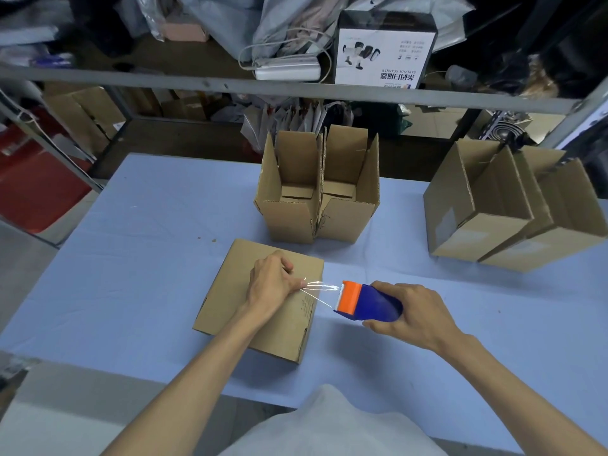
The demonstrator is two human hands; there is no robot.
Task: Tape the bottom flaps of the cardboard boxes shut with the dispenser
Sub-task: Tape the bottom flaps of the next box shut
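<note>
A cardboard box (237,291) lies bottom-up on the blue table, its flaps folded flat. My left hand (271,283) rests on top of it near the right edge and pinches the end of a clear tape strip (320,289). The strip stretches to the blue and orange tape dispenser (365,302), held just right of the box by my right hand (411,315).
Two open boxes (317,192) stand upright side by side behind the work box. Two more open boxes (513,205) sit at the right of the table (148,241). A metal shelf rail (296,88) with a barcode scanner carton (383,49) runs across the back.
</note>
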